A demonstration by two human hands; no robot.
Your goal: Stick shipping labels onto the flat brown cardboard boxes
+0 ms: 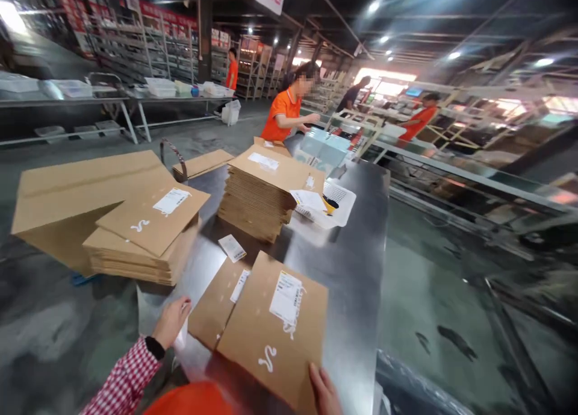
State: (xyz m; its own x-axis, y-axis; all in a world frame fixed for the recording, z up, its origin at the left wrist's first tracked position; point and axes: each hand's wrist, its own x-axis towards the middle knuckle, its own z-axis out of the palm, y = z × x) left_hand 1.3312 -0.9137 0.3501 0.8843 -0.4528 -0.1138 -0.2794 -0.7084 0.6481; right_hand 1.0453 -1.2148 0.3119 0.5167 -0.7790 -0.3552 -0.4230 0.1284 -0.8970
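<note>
My left hand (170,323) is at the left edge of the metal table (354,252), its fingers closed beside a piece of whitish paper or film; what they pinch is too unclear to name. At the right, the fingertips of my right hand (323,391) hold the lower right edge of a labelled flat cardboard piece (257,330). It overlaps another labelled cardboard piece (214,306). Just behind them lies a loose white label (232,247). A tall cardboard stack (253,204) stands farther back, and a lower stack (135,255) is at the left.
A white basket (345,201) with papers and a yellow-black object sits right of the tall stack. An open cardboard box (67,192) stands at the left. Across the table, a person in orange (282,114) handles light blue boxes (325,147). Shelves and other people are behind.
</note>
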